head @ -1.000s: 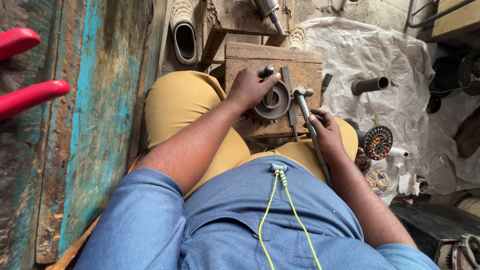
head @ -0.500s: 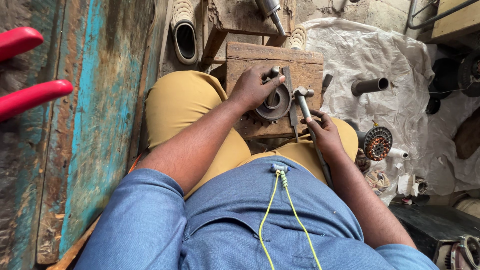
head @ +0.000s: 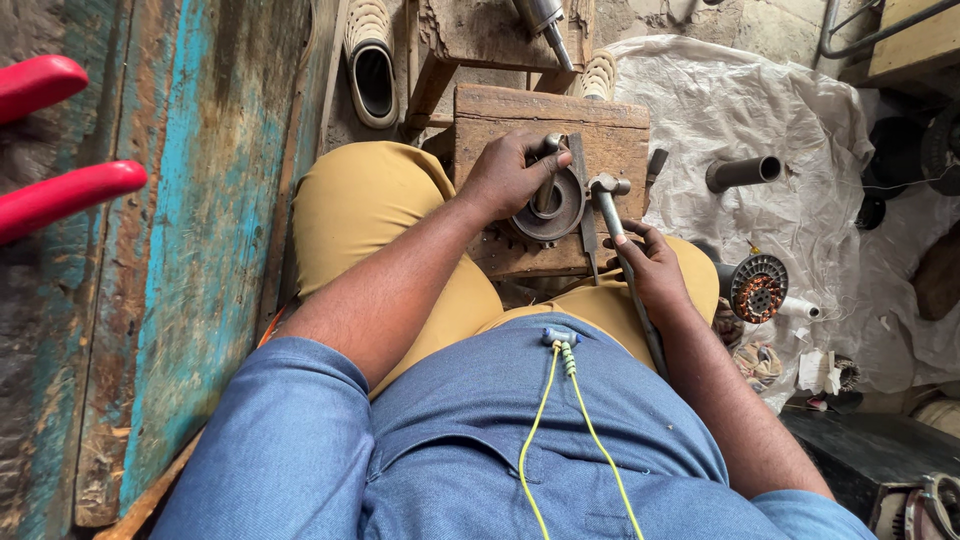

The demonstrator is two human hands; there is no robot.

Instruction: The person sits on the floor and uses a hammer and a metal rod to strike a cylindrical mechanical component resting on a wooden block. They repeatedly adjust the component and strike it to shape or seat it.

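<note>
Your left hand (head: 515, 175) is closed around a short metal punch (head: 545, 175), holding it upright over the centre of a round metal housing (head: 550, 212). The housing is a grey, dull, cast disc with a raised rim and a hollow middle; it lies flat on a worn wooden block (head: 530, 115) that serves as your desk. The block is rough, chipped and dark-stained, with square edges. Your fingers hide most of the punch, so only its upper tip and a short length of shank show.

Your right hand (head: 650, 270) is gripping the handle of a hammer (head: 615, 215). The steel head sits just beside the housing, near the punch tip, and the slim handle runs down across your right thigh. Whether the head touches the punch cannot be told.

A flat, narrow metal bar (head: 583, 205) lies on the block between the housing and the hammer; its lower end is hard to make out.

To the right, on crumpled white plastic sheeting (head: 770, 100), lie a dark cylindrical pipe section (head: 742, 172) and a motor rotor (head: 757, 287) with copper-coloured slots, partly hidden behind your right knee. To the left stands a weathered plank wall (head: 180, 200) with flaking turquoise paint. Two glossy red handles (head: 65, 190) enter from the left edge, cut off by the frame.
</note>
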